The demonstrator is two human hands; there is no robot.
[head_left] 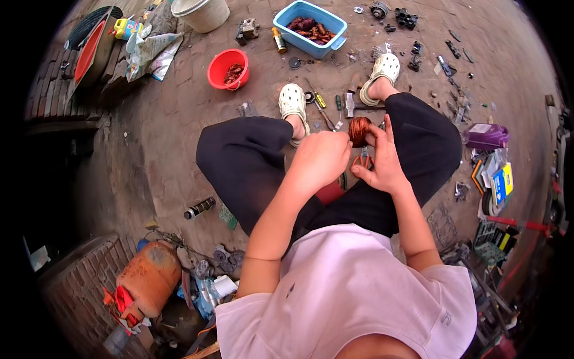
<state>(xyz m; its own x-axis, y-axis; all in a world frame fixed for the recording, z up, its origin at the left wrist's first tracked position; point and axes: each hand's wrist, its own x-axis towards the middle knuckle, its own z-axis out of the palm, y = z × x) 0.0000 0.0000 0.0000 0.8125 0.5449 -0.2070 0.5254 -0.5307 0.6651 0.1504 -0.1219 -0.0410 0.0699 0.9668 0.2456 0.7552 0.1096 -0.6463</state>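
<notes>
The copper coil (359,130) sits between both hands, left hand (320,160) and right hand (382,160) each closed on it

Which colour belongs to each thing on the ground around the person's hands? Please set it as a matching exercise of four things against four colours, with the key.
Things:
1. small bucket
2. tub
3. jug
4. wire coil between the left hand and right hand

Colours:
a. copper-brown
b. purple
c. red
d. light blue

Pairs: 1-c, 2-d, 3-b, 4-a
</notes>
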